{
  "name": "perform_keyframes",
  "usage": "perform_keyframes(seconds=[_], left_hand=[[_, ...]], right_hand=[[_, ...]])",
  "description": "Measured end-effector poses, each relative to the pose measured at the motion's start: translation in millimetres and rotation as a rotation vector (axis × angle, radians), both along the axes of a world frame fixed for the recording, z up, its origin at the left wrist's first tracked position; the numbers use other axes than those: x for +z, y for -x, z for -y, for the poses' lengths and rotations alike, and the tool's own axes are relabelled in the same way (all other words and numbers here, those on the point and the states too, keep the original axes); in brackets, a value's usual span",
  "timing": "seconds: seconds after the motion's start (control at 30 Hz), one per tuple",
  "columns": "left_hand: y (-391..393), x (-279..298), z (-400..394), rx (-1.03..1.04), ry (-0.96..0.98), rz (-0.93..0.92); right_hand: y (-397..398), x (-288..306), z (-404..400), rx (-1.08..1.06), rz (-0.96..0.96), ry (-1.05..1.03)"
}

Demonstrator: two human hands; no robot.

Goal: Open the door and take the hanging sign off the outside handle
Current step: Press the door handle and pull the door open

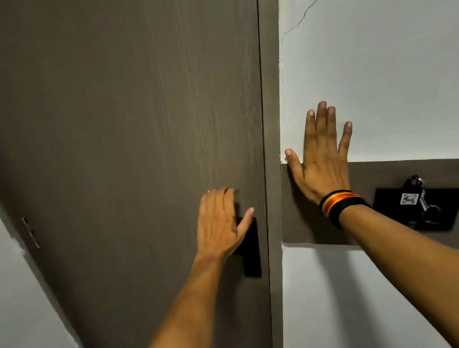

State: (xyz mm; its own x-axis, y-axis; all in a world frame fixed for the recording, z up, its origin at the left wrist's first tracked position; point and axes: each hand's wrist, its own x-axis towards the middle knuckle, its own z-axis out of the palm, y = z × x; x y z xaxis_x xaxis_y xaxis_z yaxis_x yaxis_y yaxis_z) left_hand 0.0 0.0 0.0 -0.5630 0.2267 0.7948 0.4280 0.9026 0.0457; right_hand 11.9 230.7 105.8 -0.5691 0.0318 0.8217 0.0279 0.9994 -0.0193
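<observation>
The brown wood-grain door (pixel 116 130) stands shut in its frame (pixel 273 138). My left hand (pixel 220 225) lies over the inside handle, fingers curled around it and thumb sticking out to the right. The black lock plate (pixel 251 256) shows below that hand; the handle itself is mostly hidden. My right hand (pixel 321 161) is pressed flat on the white wall (pixel 384 63) just right of the frame, fingers spread, with a striped band on the wrist. The hanging sign is out of sight on the far side of the door.
A brown panel strip (pixel 303 222) crosses the wall at handle height. On it sits a black card-holder plate (pixel 422 208) with a key tag hanging in it. A door hinge (pixel 30 232) shows at the left, beside another white wall.
</observation>
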Motion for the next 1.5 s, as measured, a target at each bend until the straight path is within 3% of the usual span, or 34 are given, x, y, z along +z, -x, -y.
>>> perform_keyframes(seconds=[0.23, 0.47, 0.73, 0.9, 1.17, 1.33, 1.5], left_hand=[[30, -83, 7, 0.057, 0.147, 0.135], [53, -124, -5, 0.154, 0.055, 0.265], [51, -140, -25, 0.174, -0.347, 0.392], [41, -160, -51, 0.100, -0.785, 0.427], [21, -161, -42, 0.066, -0.900, 0.557], [-12, -154, -24, 0.037, -0.795, 0.544], [-36, -130, 14, 0.070, -0.329, 0.485]], right_hand=[[29, -19, 1, -0.078, -0.190, -0.048], [43, -27, -4, -0.096, -0.330, -0.092], [47, -30, -3, -0.118, -0.402, -0.095], [47, -30, -5, -0.111, -0.422, -0.093], [39, -29, -1, -0.073, -0.365, -0.082], [18, -27, 0, 0.092, -0.207, -0.023], [-37, -100, 6, 0.565, -0.070, 0.089]])
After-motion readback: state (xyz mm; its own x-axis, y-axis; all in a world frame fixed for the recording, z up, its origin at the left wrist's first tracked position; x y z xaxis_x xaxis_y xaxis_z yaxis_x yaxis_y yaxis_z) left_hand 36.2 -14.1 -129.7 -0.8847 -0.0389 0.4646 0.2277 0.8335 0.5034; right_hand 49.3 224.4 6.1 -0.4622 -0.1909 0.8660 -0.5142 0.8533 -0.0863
